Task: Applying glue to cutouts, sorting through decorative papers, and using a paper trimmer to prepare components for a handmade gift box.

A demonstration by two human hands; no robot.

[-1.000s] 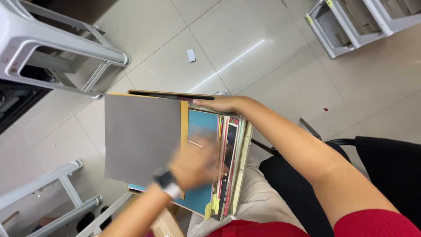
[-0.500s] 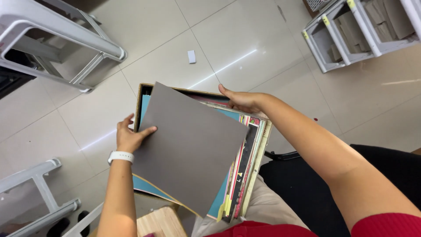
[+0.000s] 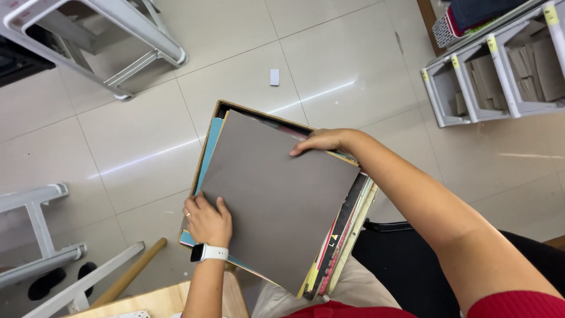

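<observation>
Both hands work on the same grey sheet of card [image 3: 276,200], which lies on top of a stack of flat sleeves and boards [image 3: 344,235] held on the person's lap. Left hand [image 3: 207,219], with a pale watch [image 3: 206,253] at the wrist, grips the sheet's lower left edge: the thumb lies on the grey face and the fingers curl loosely round the edge. Right hand [image 3: 321,141] rests nearly flat at the upper right corner, fingertips pressing on the sheet and the stack edge; whether it grips anything underneath cannot be told.

Compared with half a second ago, the grey sheet has turned a little and slid further over the stack, so that it now covers most of the blue board [image 3: 210,147] beneath it, of which only a strip at the left shows. A second ago the left hand was out over the middle of the stack; it has since come back to the sheet's left edge. The sheet thus looks nearly squared up with the pile.

Beyond the stack lies a tiled floor [image 3: 135,141], with white frames [image 3: 118,41] at upper left and grey shelf units [image 3: 494,76] at upper right.
</observation>
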